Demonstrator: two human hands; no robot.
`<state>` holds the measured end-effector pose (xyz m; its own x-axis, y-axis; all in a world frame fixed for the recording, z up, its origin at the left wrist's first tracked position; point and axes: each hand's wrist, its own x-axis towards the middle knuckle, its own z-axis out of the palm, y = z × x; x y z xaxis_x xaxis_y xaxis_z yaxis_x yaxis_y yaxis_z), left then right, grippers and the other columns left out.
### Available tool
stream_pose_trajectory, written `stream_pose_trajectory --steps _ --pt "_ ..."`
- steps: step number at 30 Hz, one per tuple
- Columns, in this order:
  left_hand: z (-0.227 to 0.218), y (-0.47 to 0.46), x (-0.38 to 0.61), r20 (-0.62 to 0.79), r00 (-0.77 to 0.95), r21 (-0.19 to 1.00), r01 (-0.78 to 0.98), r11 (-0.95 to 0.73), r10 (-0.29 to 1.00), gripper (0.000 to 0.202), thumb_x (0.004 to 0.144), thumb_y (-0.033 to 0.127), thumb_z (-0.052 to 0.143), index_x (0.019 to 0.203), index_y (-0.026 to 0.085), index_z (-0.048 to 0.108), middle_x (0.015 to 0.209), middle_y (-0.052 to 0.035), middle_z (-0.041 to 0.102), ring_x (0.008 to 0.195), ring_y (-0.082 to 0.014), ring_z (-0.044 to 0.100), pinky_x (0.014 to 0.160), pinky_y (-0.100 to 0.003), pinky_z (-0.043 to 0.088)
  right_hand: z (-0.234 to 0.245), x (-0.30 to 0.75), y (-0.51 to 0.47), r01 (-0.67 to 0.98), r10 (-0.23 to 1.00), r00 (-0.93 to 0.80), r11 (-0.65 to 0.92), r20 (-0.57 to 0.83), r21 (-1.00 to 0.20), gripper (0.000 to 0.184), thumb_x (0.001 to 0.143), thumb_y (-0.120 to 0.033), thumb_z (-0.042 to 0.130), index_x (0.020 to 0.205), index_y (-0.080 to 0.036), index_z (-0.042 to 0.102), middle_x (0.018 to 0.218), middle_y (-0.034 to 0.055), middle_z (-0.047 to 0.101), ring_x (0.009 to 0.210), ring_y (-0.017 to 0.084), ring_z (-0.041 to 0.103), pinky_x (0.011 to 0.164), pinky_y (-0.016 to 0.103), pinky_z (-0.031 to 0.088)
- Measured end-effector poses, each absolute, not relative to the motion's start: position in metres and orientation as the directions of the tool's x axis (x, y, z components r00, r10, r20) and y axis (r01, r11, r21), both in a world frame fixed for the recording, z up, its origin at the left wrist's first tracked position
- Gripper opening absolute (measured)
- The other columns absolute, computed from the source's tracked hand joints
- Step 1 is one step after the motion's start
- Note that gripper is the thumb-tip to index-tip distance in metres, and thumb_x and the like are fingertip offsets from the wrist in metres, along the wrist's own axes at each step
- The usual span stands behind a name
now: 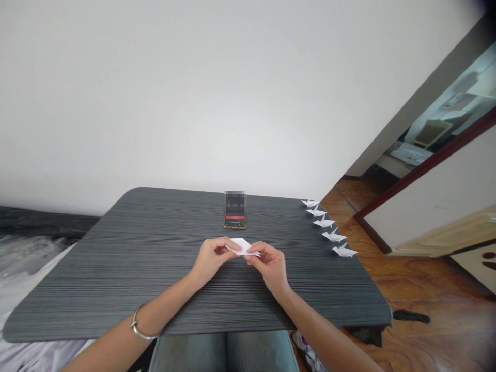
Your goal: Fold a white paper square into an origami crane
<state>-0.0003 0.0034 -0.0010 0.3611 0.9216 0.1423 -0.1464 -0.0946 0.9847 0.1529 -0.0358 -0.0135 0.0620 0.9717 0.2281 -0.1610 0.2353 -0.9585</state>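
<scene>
Between my two hands is a small piece of folded white paper [241, 245], held just over the dark table. My left hand [210, 259] pinches its left end between thumb and fingers. On the other side, my right hand [272, 262] grips the right end, where a pointed tip sticks out past the fingers. Parts of the paper are covered by my fingertips. Several white folded paper cranes [324, 222] stand in a row along the table's right edge, apart from my hands.
A phone [235, 211] stands or lies near the table's back edge, its screen partly blurred. The dark wood-grain table [155, 248] meets a white wall [194, 103]. Wooden floor [372, 258] and a doorway are to the right; light cloth [27, 268] lies at the left.
</scene>
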Motion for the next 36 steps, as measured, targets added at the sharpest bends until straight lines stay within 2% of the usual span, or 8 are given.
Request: stream_pose_trajectory --steps 4,13,22,29,36 --pt "0.002 0.003 0.000 0.185 0.348 0.977 -0.164 -0.134 0.919 0.004 0.059 0.011 0.067 0.059 0.014 0.068 0.059 -0.0006 0.062 0.058 -0.0111 0.056 0.057 -0.020 0.044 -0.015 0.153 -0.035 -0.167 0.964 0.086 0.262 0.251 -0.950 0.006 0.065 -0.017 0.067 0.069 -0.020 0.065 0.067 -0.0003 0.060 0.058 0.012 0.054 0.051 0.023 0.046" --pt "0.004 0.004 0.002 0.115 0.369 0.973 -0.229 -0.029 0.922 0.004 0.058 0.010 0.067 0.061 0.014 0.067 0.059 0.0004 0.062 0.053 -0.0094 0.056 0.053 -0.019 0.045 -0.018 0.152 -0.035 -0.191 0.971 0.087 0.237 0.224 -0.952 0.006 0.063 -0.015 0.069 0.065 -0.019 0.065 0.061 -0.0013 0.062 0.053 0.011 0.056 0.051 0.024 0.045" --pt "0.006 0.002 0.001 0.041 0.359 0.989 -0.146 0.012 0.932 0.012 0.052 0.016 0.072 0.062 0.013 0.068 0.058 -0.0015 0.065 0.051 -0.0112 0.057 0.053 -0.021 0.046 -0.015 0.153 -0.035 -0.190 0.970 0.112 0.235 0.217 -0.953 0.004 0.063 -0.019 0.068 0.064 -0.019 0.065 0.059 -0.0009 0.062 0.054 0.013 0.057 0.054 0.026 0.046" --pt "0.011 0.000 0.000 0.078 0.401 0.981 -0.196 0.002 0.913 0.012 0.053 0.021 0.073 0.059 0.013 0.066 0.056 -0.0014 0.064 0.050 -0.0117 0.057 0.053 -0.023 0.047 -0.013 0.155 -0.037 -0.177 0.974 0.103 0.216 0.200 -0.960 0.005 0.061 -0.021 0.070 0.060 -0.020 0.065 0.056 -0.0007 0.062 0.053 0.014 0.056 0.053 0.027 0.046" --pt "0.010 0.000 0.001 0.095 0.389 0.982 -0.189 -0.021 0.917 0.013 0.060 0.022 0.069 0.060 0.012 0.062 0.054 -0.0004 0.061 0.051 -0.0102 0.055 0.054 -0.022 0.045 -0.011 0.155 -0.036 -0.168 0.971 0.089 0.236 0.223 -0.957 0.003 0.063 -0.020 0.069 0.062 -0.019 0.066 0.057 -0.0008 0.061 0.055 0.013 0.055 0.054 0.026 0.044"
